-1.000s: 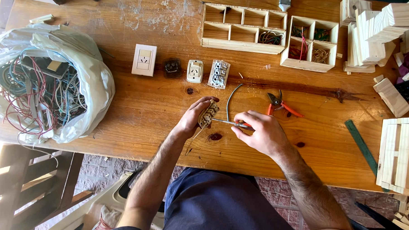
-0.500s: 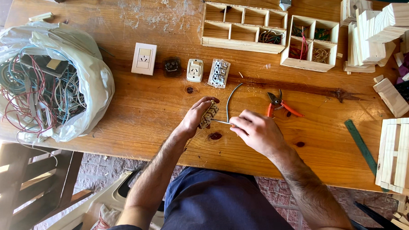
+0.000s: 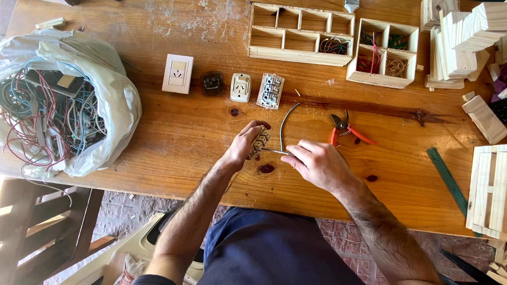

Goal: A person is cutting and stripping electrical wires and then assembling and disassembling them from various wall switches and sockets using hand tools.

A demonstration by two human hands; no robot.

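Head view: the left hand (image 3: 244,145) is closed around a small beige, ribbed electrical part (image 3: 259,142), pinning it against the wooden table (image 3: 169,134); the right hand (image 3: 317,164) pinches a thin grey wire (image 3: 282,124) between thumb and fingertips, the wire rising in a curve away from the part toward the far side of the table; whether the tip sits inside the part cannot be told. Compared with a second ago, the right hand has slid a little to the right and its fingers have closed tighter on the wire, while the left hand has stayed put on the part; this reads as the wire being worked or pulled at the part rather than set down. Red-handled cutters (image 3: 346,131) lie just beside the right hand, untouched; a row of wall-switch and socket pieces (image 3: 234,84) sits beyond the hands; a plastic bag of tangled cables (image 3: 50,116) lies at the left end; wooden compartment boxes (image 3: 300,34) holding coils stand at the far edge; pale wooden blocks (image 3: 463,34) are stacked to the right.
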